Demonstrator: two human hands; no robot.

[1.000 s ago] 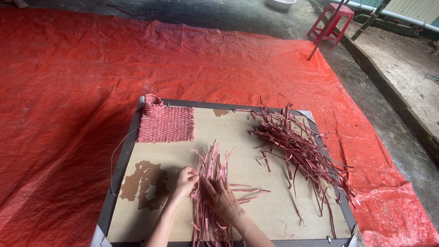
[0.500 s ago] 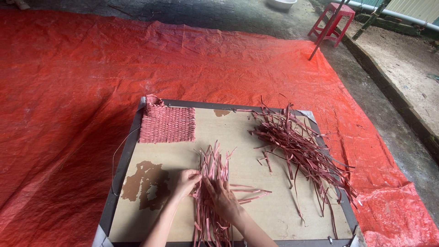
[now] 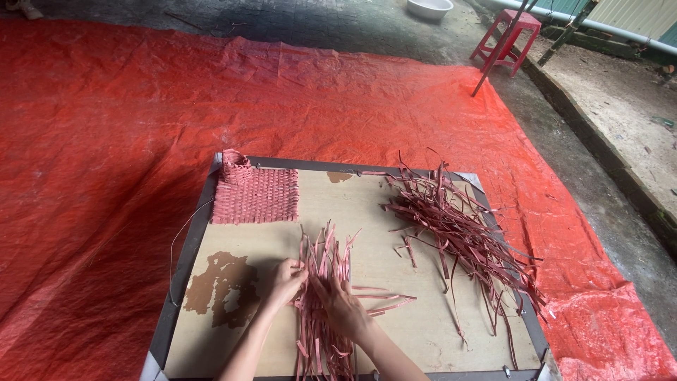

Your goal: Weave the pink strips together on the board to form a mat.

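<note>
Both hands work low on the board, near its six o'clock edge. The left hand [image 3: 285,280] has its grip curled shut on the left side of a bundle of pink strips [image 3: 321,303], fingers pinching into the strands. The right hand [image 3: 343,307] lies on top of the same bundle just beside it, fingers spread and pressing down on the strips; whether any strand is actually pinched under that palm I cannot tell. The two hands nearly touch.

The bundle runs from six o'clock up toward twelve, its loose ends fanning out above the fingers, with a few strips straying off toward three o'clock.

All of this sits on a flat wooden surface [image 3: 423,324] with a grey metal frame around it and a dark brown stain at about eight o'clock from the hands. Up at eleven o'clock, in the board's far left corner, lies a small woven pink mat [image 3: 255,195], well apart from the hands. At two o'clock a big loose pile of pink strips [image 3: 458,229] sprawls across the board and over its right edge.

The board rests on a wide red tarp [image 3: 106,141] spread over the concrete floor. Far off at one o'clock stands a red plastic stool [image 3: 509,35], and beyond it a white basin [image 3: 430,7].
</note>
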